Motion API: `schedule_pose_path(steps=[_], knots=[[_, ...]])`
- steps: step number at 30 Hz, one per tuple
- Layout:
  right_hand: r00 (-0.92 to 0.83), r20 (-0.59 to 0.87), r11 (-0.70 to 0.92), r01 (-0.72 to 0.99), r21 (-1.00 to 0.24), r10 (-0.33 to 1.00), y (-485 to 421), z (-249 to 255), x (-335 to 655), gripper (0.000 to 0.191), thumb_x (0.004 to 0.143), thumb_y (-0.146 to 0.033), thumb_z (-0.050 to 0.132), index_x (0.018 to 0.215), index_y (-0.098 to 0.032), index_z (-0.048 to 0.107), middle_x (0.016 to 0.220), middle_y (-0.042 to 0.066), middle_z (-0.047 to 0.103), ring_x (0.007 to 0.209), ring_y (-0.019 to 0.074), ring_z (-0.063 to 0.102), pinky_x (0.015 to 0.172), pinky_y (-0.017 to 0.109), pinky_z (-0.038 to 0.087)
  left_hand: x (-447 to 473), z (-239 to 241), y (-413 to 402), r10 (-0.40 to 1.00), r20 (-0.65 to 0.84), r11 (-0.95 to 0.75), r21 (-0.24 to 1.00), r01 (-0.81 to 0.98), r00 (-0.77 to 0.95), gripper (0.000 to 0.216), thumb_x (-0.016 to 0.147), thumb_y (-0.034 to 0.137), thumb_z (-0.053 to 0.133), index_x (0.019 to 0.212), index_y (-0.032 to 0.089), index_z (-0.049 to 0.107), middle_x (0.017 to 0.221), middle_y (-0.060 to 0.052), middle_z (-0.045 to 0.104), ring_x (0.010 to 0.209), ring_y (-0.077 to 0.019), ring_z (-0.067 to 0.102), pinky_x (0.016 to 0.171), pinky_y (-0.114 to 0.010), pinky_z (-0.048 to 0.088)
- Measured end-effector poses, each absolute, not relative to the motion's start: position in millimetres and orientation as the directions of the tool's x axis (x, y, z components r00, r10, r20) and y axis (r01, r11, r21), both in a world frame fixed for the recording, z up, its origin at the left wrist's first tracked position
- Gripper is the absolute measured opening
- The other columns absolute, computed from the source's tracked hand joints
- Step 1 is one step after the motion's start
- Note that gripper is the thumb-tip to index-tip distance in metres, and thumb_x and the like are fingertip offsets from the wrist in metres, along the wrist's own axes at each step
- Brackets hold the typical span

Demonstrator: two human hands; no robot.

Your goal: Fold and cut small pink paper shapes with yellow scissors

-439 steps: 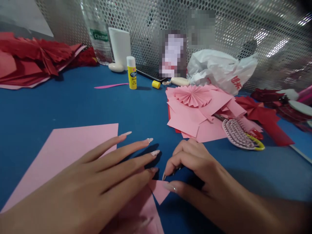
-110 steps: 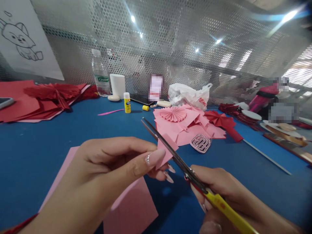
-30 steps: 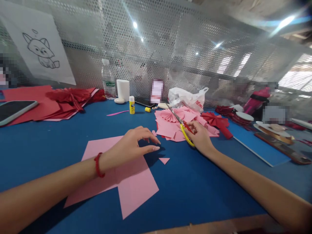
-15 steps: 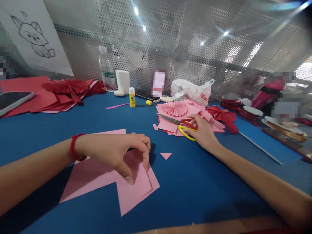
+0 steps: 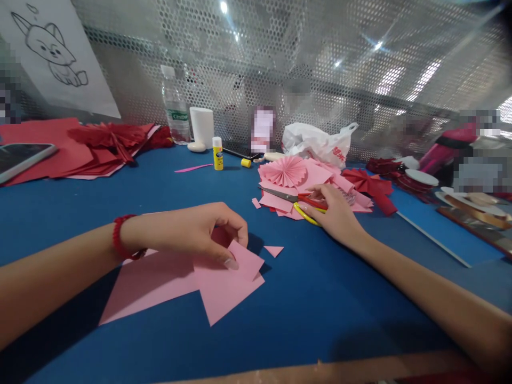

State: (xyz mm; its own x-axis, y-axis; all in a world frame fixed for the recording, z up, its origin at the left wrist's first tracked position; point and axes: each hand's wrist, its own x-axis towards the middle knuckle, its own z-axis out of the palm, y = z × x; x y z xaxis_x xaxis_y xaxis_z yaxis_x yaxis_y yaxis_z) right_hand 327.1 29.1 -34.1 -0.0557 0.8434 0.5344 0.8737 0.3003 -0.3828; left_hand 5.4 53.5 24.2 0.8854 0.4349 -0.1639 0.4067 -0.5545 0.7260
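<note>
On a blue tabletop [image 5: 304,320], my left hand [image 5: 208,232], nearer me and left of a layered pink paper pile [image 5: 320,173], pinches a small four-sided pink paper piece [image 5: 248,261] over larger pink paper sheets [image 5: 219,301]. At the pile, my right hand [image 5: 338,213] curves about the red-and-yellow handles of metal-bladed scissors [image 5: 295,198]; whether it grips them, I cannot tell. A pink paper triangle [image 5: 274,250] lies nearer me than the pile; a yellow-and-white glue stick [image 5: 218,154] stands left of it.

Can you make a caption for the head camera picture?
Left hand holds pink paper; right hand holds scissors at the paper pile.
</note>
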Motion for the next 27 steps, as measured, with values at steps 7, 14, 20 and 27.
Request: schedule_pose_path(steps=[7,14,20,27], knots=[[-0.208,0.634,0.477,0.831,-0.287,0.744,20.4,-28.2,317.7,0.027,0.091,-0.030,0.065,0.114,-0.017,0.062,0.111,0.014,0.066,0.106,0.0304,0.061,0.094,0.046,0.048,8.6,22.2,58.9,0.562,-0.110,-0.405,0.828,0.388,0.820,0.021,0.081,0.039,0.081,0.080,0.019,0.075,0.073,0.001,0.072,0.065,-0.0125,0.063,0.056,-0.017,0.046],[-0.390,0.620,0.649,0.714,-0.263,0.681,7.4,-22.2,305.8,0.020,0.099,-0.031,0.061,0.114,-0.018,0.063,0.107,0.011,0.069,0.101,0.0256,0.064,0.092,0.042,0.050,5.9,21.2,60.3,0.569,-0.239,-0.234,0.870,0.433,0.787,0.016,0.082,0.036,0.078,0.083,0.020,0.078,0.077,-0.003,0.078,0.066,-0.0165,0.070,0.056,-0.020,0.051],[-0.708,0.487,0.859,0.439,-0.264,0.512,-3.1,-20.3,299.2,0.031,0.093,-0.035,0.073,0.119,-0.021,0.065,0.106,0.008,0.073,0.099,0.0223,0.067,0.092,0.038,0.052,9.6,16.7,59.0,0.694,-0.105,-0.433,0.729,0.530,0.712,0.021,0.079,0.039,0.078,0.071,0.019,0.077,0.060,0.002,0.066,0.057,-0.0113,0.055,0.050,-0.019,0.037],[-0.725,0.527,0.876,0.475,-0.083,0.443,-8.6,-22.8,282.6,0.022,0.101,-0.031,0.062,0.105,-0.013,0.073,0.089,0.009,0.070,0.081,0.0205,0.063,0.074,0.034,0.049,13.6,15.7,55.9,0.735,-0.065,-0.397,0.766,0.506,0.675,0.028,0.084,0.047,0.070,0.080,0.019,0.075,0.068,0.000,0.069,0.060,-0.0126,0.055,0.053,-0.020,0.041]])
